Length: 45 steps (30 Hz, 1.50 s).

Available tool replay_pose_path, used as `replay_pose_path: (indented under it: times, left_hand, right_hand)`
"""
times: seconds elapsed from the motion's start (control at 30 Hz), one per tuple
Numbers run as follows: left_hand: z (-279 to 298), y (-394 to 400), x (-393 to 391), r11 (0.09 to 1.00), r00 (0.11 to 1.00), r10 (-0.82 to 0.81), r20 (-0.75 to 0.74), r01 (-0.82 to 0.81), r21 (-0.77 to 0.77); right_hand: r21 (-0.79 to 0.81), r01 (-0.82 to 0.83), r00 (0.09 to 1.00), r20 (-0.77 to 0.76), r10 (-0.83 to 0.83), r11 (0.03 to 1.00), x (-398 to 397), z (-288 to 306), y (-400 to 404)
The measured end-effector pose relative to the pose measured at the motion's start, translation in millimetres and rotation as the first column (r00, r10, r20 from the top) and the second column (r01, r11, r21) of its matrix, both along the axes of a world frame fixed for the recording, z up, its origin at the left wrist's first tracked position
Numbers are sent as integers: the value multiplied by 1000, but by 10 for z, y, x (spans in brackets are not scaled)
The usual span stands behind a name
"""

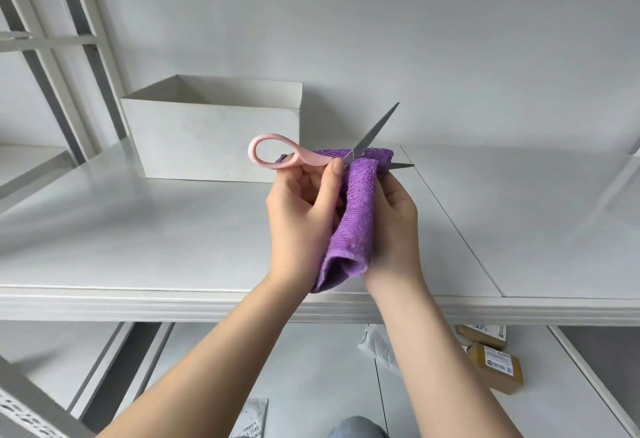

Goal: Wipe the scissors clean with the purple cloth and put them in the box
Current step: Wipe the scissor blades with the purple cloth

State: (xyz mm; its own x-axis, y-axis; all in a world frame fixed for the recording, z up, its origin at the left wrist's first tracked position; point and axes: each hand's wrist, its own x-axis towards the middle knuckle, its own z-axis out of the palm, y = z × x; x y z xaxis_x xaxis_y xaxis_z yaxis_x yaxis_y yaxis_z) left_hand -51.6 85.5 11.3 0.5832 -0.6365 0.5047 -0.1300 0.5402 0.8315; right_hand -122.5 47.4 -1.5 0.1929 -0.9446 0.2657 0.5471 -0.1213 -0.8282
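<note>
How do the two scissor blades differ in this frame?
The upper blade is bare and points up and to the right; the lower blade lies nearly level, with only its tip showing. The right hand wraps the purple cloth around the lower blade, while the upper stands clear of it. Both are grey metal and pointed.

Only digits "2549" — roughly — read on a grey packet below.

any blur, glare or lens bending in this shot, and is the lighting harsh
Head view: lighting is soft and even, with only faint shadows on the shelf; no strong glare. The wide lens bows the shelf's front edge and the rack posts at upper left. The scissors, cloth and both hands are sharp; the far left edge and lower-left corner look smeared.
</note>
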Motion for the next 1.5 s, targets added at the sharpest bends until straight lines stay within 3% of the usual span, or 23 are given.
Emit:
replay_pose_path:
  times: [0.1, 0.27, 0.7, 0.97, 1.03, 1.23, 1.5]
  left_hand:
    - [-27, -3, 11, 999, 998, 44, 53, -44, -1]
    - [16, 36, 1, 1000, 1000, -6, -26, 6, 3]
    - [74, 10, 45, 965, 950, -204, -237, 235, 112]
    - [112, 12, -14, 959, 941, -238, -241, 267, 94]
    - [112, -1, -15, 975, 960, -195, -203, 211, 64]
    - [52, 3, -66, 1000, 1000, -12, -17, 12, 13]
    - [87, 29, -87, 1000, 998, -9, -58, 7, -22]
  right_hand:
    - [31, -17, 1000, -13, 18, 999, -12, 17, 8]
    - [18, -45, 999, -25, 45, 999, -27, 52, -15]
    - [-283, 20, 942, -316, -113, 959, -175, 50, -101]
    - [-342, 108, 944, -260, -205, 933, -212, -3, -107]
    - [-321, 86, 959, -231, -166, 943, -201, -7, -84]
    - [-44, 43, 997, -68, -46, 998, -89, -5, -65]
    - [-7, 72, 996, -60, -72, 997, -43, 60, -52]
